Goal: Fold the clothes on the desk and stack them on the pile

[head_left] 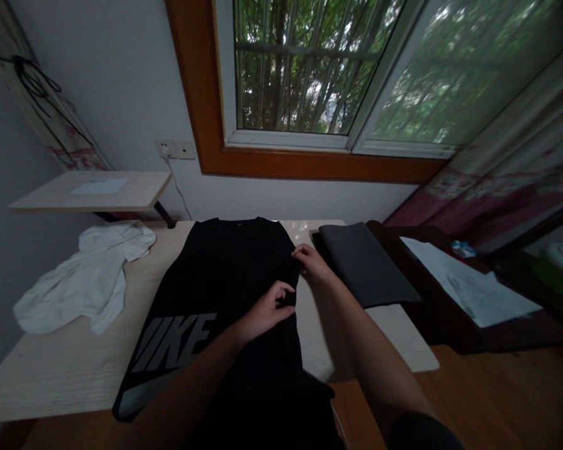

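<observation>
A black shirt (237,269) with large grey lettering lies spread on the light wooden table (65,375), its neckline toward the wall. My right hand (313,264) pinches the shirt's right edge, near the shoulder. Just below it, my left hand (268,309) rests over the same side, thumb and forefinger apart beside a folded-in strip of the fabric. The lower part of the shirt is partly hidden by my left forearm.
A crumpled white cloth (98,269) lies on the left, beside a raised wooden shelf (145,187). A dark grey folded item (368,262) sits at the right. Beyond it, white paper (469,284) rests on dark furniture. A window (319,69) is ahead.
</observation>
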Tool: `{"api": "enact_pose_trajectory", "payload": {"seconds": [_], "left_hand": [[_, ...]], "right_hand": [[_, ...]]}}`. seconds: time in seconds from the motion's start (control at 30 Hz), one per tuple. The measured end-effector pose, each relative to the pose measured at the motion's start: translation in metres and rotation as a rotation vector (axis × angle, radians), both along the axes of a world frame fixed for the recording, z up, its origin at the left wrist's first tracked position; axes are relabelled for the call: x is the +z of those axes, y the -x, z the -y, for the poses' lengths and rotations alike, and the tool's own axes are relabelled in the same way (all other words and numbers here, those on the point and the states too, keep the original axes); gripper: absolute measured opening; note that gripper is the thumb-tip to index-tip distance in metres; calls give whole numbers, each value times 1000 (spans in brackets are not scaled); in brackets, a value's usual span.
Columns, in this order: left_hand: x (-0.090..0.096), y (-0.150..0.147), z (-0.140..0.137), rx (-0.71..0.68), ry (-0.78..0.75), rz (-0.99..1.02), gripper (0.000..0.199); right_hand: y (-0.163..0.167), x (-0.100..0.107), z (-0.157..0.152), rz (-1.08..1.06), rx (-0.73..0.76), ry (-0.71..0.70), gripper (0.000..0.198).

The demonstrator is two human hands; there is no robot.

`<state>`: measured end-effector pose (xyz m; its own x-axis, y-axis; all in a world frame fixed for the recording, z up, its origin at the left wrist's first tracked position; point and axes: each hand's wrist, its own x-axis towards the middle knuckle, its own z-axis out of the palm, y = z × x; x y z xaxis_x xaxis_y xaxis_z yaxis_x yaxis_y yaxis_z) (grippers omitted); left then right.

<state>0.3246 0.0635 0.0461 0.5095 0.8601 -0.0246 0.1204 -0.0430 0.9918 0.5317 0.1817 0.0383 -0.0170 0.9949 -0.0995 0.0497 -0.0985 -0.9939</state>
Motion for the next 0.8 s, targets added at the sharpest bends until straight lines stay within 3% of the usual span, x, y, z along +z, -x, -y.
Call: {"api": "enact_pose_trajectory", "payload": {"seconds": [0.23,0.47,0.57,0.67,0.73,0.8], "left_hand": [[48,40,-9,73,-79,-11,40],[80,132,-17,170,-85,-124,48],[79,178,-15,199,-94,-272,50],[65,221,-10,191,-36,-359,50],[50,246,-8,189,-33,-452,49],[34,265,-8,177,0,-499,47]], "right_hand": [[40,45,-13,165,-173,-95,25],[127,74,-48,320,-110,-356,16],[175,74,-54,367,5,-464,15],[212,64,-45,343,301,-517,23],[222,52,-35,386,433,-496,26],[221,37,-24,508,454,-513,24]]}}
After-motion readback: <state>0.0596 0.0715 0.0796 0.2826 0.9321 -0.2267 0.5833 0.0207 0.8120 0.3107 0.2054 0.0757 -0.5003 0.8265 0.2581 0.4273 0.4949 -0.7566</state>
